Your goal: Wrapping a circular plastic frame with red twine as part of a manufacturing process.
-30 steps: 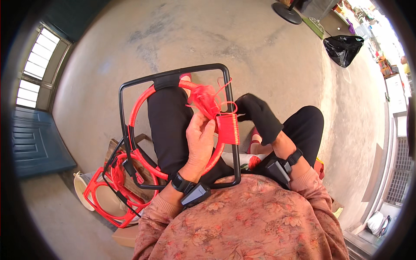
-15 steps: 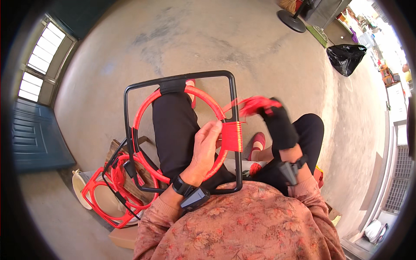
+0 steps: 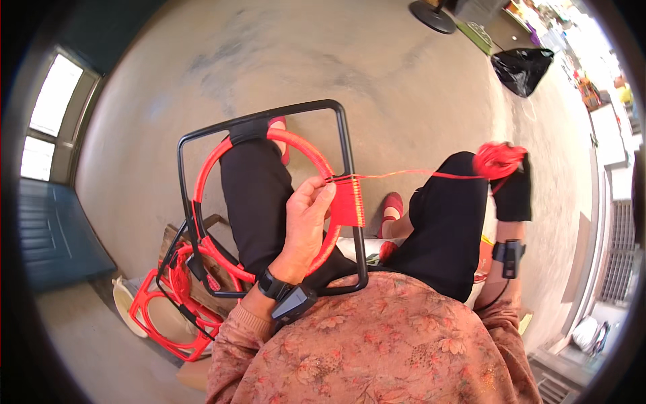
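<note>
A black rounded-square frame (image 3: 348,135) lies over my left thigh, with a red-wrapped ring (image 3: 306,150) inside it. On its right side a band of red cord wrapping (image 3: 348,204) binds the ring to the frame bar. My left hand (image 3: 306,225) is bare and pinches the cord, thumb and forefinger at the top of that band. Out to the far right, my right hand (image 3: 515,192), in a black glove, is closed on a bundle of red cord (image 3: 499,161). A strand of cord (image 3: 410,172) runs taut between the bundle and the band.
At lower left, red frames (image 3: 151,296) with rings lean by a pale bucket (image 3: 126,303) and a piece of wood. A black plastic bag (image 3: 523,69) lies at upper right, near a round black stand base (image 3: 432,17). A blue door (image 3: 60,232) stands at left.
My right hand has swung outward to the right with the cord bundle, drawing the strand out straight. My left hand stays at the band. The whole view has shifted slightly.
</note>
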Demonstrator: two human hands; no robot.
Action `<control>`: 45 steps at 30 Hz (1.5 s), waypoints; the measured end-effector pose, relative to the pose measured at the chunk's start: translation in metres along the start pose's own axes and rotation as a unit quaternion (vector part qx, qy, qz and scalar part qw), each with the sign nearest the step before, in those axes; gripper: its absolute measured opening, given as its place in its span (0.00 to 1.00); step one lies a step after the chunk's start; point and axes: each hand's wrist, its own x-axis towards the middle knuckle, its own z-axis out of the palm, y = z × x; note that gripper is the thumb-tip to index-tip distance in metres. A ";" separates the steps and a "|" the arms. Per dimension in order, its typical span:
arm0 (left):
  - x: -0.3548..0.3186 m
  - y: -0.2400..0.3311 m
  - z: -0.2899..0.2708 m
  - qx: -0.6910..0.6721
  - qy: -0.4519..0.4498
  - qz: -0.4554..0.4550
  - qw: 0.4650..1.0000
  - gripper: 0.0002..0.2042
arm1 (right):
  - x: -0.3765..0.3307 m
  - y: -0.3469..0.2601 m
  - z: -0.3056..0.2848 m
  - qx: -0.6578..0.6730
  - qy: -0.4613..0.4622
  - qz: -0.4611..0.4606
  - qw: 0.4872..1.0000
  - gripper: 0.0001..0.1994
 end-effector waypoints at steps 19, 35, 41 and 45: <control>0.026 -0.006 0.058 0.125 -0.142 -0.132 0.973 0.15 | -0.067 -0.066 0.187 0.261 -0.075 0.248 0.930 0.21; 0.007 0.017 0.084 0.125 -0.223 -0.104 0.961 0.16 | -0.197 0.064 -0.038 -0.073 0.385 0.308 0.867 0.25; 0.013 0.019 0.075 0.113 -0.175 -0.083 0.975 0.17 | -0.325 0.138 0.036 -0.341 -0.031 0.374 0.862 0.31; 0.014 0.015 0.080 0.079 -0.199 -0.114 0.970 0.17 | -0.325 0.170 0.058 -0.382 0.030 0.366 0.848 0.08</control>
